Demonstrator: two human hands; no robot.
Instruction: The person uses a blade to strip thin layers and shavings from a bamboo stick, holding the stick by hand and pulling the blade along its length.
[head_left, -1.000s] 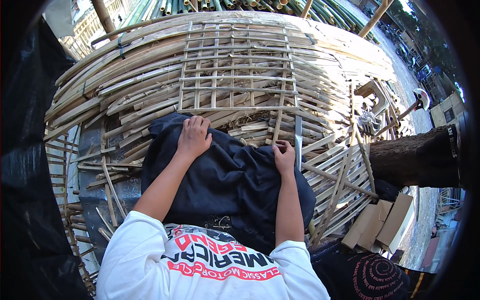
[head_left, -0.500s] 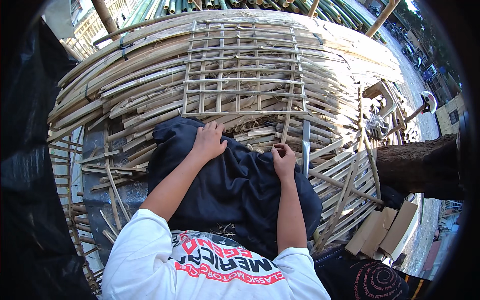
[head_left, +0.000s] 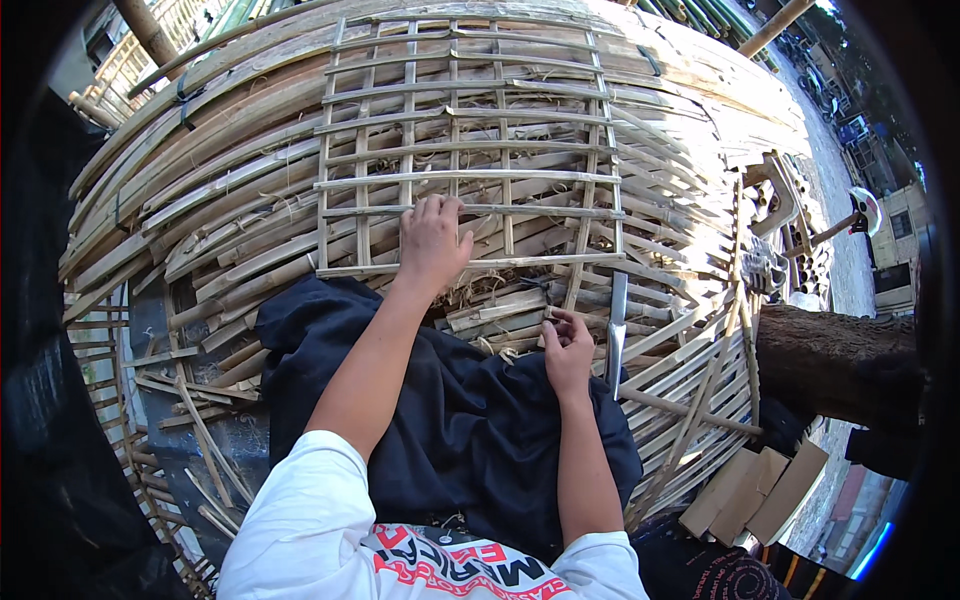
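Observation:
A lattice of thin bamboo strips [head_left: 470,181] lies on the pile before me. My left hand [head_left: 434,243] is over its near edge, fingertips at one of the lower crosspieces, thumb apart. My right hand [head_left: 568,352] hovers above the dark cloth on my lap [head_left: 470,410], fingers curled with thumb and forefinger close together. Whatever is between them, if anything, is too small to name. Just beyond those fingers ends a bamboo strip [head_left: 577,274] running down from the lattice. To the right of that hand lies a long flat grey metal blade [head_left: 617,322].
Split bamboo lengths [head_left: 230,190] are stacked across the far side and left. More slats [head_left: 690,420] fan out at the right, near a thick log [head_left: 835,362] and an open cardboard box [head_left: 752,498]. Loose bamboo offcuts [head_left: 200,395] lie at the left.
My left hand has left the dark cloth and moved forward onto the lattice's near edge. My right hand stays in nearly the same place. The whole view has shifted slightly.

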